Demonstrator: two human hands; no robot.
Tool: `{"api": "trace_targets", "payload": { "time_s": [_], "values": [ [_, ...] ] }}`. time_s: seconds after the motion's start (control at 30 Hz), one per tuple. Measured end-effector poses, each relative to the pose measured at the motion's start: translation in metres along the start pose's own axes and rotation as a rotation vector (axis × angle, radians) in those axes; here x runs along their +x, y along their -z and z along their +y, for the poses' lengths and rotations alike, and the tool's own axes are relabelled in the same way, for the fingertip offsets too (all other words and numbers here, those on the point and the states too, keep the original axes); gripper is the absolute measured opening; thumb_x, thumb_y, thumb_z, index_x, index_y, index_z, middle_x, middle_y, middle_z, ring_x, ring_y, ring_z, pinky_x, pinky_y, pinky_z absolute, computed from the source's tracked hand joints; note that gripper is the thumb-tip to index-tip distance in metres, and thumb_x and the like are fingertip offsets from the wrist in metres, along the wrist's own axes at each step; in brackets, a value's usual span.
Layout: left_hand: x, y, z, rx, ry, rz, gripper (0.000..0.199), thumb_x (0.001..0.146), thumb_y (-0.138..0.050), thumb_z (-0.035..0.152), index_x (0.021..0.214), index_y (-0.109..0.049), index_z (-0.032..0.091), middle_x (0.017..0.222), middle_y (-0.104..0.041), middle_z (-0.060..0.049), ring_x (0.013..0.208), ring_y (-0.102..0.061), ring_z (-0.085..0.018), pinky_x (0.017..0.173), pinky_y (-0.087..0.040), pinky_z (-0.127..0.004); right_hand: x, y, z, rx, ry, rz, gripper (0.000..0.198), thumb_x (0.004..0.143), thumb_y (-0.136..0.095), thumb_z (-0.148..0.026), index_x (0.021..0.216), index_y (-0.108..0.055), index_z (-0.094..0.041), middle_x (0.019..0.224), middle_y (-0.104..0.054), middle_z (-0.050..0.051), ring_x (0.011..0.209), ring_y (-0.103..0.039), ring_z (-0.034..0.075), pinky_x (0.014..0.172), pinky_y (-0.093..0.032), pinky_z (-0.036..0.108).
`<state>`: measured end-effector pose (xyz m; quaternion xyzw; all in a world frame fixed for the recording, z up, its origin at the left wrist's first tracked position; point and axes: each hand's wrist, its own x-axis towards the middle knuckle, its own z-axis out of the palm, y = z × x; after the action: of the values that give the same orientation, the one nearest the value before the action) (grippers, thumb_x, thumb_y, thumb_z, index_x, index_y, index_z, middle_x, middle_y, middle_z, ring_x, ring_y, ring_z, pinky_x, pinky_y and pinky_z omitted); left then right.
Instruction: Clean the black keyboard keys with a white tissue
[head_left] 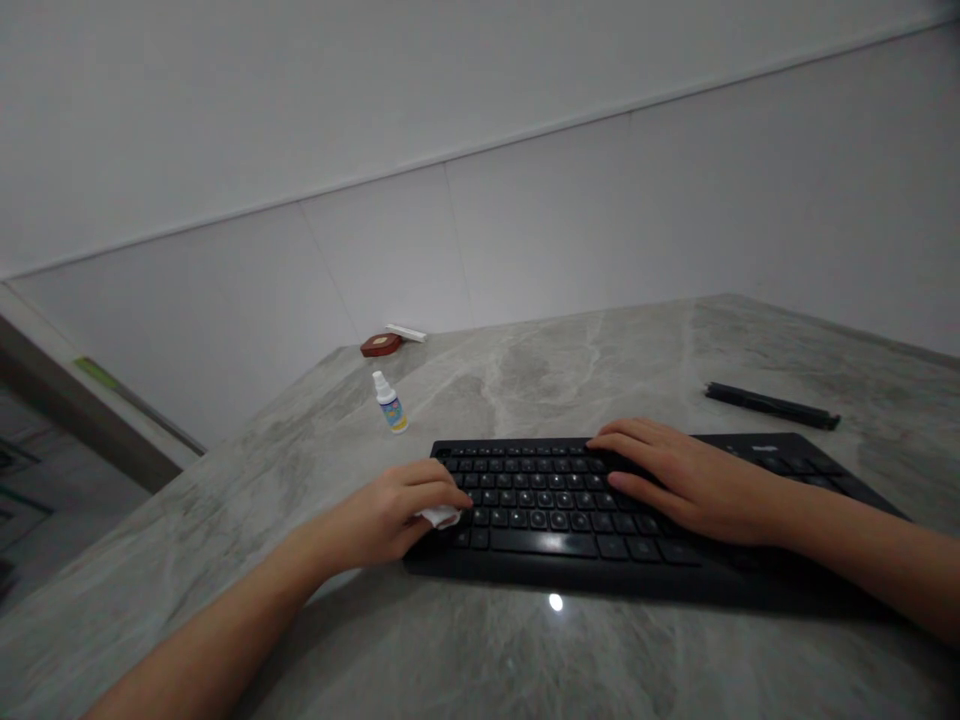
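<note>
A black keyboard point(544, 543) lies flat near the table's front edge. At its left end, my left hand point(401, 507) pinches a small crumpled white tissue point(440, 516), which touches or hovers just over the leftmost keys. My right hand point(686, 482) rests across the right part of the keyboard with its fingers stretched out toward the upper keys. Nothing shows in that hand. Beyond the left hand, a small white spray bottle point(391, 406) with a blue and yellow label stands on the table.
The grey marbled table point(517, 380) runs back to a pale wall. A long black object point(772, 405), perhaps a folded stand or pens, lies behind the keyboard's right end. A brown case point(381, 345) and a white strip point(406, 332) sit in the far left corner.
</note>
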<state>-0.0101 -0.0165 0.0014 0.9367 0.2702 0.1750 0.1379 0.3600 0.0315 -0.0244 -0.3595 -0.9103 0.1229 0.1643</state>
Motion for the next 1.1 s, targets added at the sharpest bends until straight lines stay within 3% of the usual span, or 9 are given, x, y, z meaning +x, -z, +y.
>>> {"api": "trace_targets", "payload": {
  "time_s": [0.17,0.47,0.6,0.83,1.1],
  "values": [
    [0.000,-0.001,0.002,0.035,0.085,0.006,0.045,0.086,-0.049,-0.002,0.124,-0.058,0.019,0.107,-0.064,-0.008,0.097,-0.062,-0.020,0.084,-0.052,-0.032,0.000,0.000,0.000,-0.022,-0.002,-0.016,0.052,0.100,-0.038,-0.051,0.131,-0.059,-0.016,0.130,-0.059,0.017,0.117,-0.058,0.031,0.105,-0.045,0.053],
    [-0.017,0.026,-0.005,0.052,0.313,-0.164,0.030,0.092,-0.061,0.014,0.119,-0.061,0.025,0.112,-0.068,-0.004,0.101,-0.064,-0.021,0.088,-0.048,-0.034,-0.002,-0.002,0.004,-0.024,0.025,0.009,0.049,0.100,-0.039,-0.048,0.129,-0.060,-0.015,0.127,-0.060,0.017,0.115,-0.060,0.030,0.104,-0.046,0.052],
    [-0.016,0.021,-0.005,0.032,0.281,-0.127,0.032,0.090,-0.057,0.008,0.118,-0.060,0.024,0.109,-0.068,-0.004,0.098,-0.064,-0.021,0.087,-0.049,-0.033,-0.001,-0.003,0.005,-0.026,0.025,0.012,0.049,0.100,-0.039,-0.048,0.130,-0.060,-0.015,0.127,-0.061,0.017,0.115,-0.060,0.030,0.104,-0.045,0.052],
    [-0.001,0.003,0.003,-0.004,0.110,-0.029,0.048,0.079,-0.045,-0.005,0.116,-0.056,0.022,0.106,-0.065,-0.004,0.100,-0.060,-0.020,0.089,-0.048,-0.033,0.000,-0.002,0.003,-0.023,0.022,0.007,0.050,0.100,-0.039,-0.048,0.131,-0.059,-0.015,0.127,-0.060,0.017,0.115,-0.060,0.030,0.104,-0.046,0.052],
    [-0.006,0.014,0.008,-0.028,0.188,-0.134,0.058,0.068,-0.047,-0.004,0.120,-0.053,0.023,0.113,-0.060,-0.004,0.106,-0.059,-0.022,0.094,-0.048,-0.036,-0.002,-0.002,0.004,-0.018,0.032,0.014,0.048,0.100,-0.039,-0.048,0.129,-0.060,-0.016,0.127,-0.061,0.016,0.115,-0.060,0.030,0.104,-0.046,0.052]
  ]
}}
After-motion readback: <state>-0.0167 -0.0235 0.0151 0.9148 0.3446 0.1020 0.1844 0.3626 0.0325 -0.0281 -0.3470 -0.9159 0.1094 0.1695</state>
